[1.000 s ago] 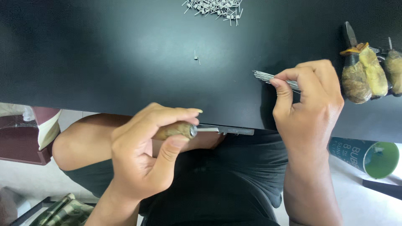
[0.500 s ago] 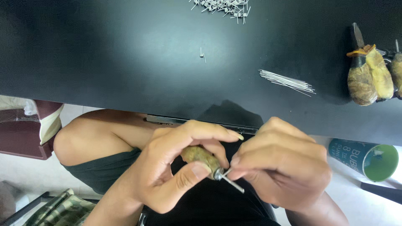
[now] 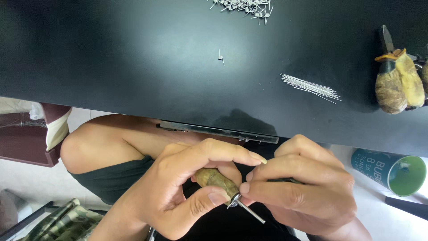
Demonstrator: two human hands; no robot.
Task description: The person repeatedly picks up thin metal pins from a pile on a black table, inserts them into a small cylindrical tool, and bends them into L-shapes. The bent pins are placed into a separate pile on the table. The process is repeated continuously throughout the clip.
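Observation:
My left hand (image 3: 178, 187) grips a small tool with a brown wooden handle (image 3: 213, 178) and a thin metal shaft (image 3: 249, 212), held in my lap below the black table's (image 3: 133, 67) front edge. My right hand (image 3: 307, 187) is closed with its thumb and forefinger pinched at the tool's metal collar, where the shaft starts. Whether a wire is between those fingers is hidden. A bundle of thin straight wires (image 3: 312, 87) lies on the table at the right.
A heap of small bent metal pieces (image 3: 243, 5) sits at the table's far edge, one loose piece (image 3: 220, 56) nearer. Wrapped-handle pliers (image 3: 397, 76) lie at the right edge. A green cylindrical cup (image 3: 392, 169) stands on the floor at right.
My right hand left the wire bundle on the table and came down to the tool in my lap. My left hand turned the tool so its shaft points down and right.

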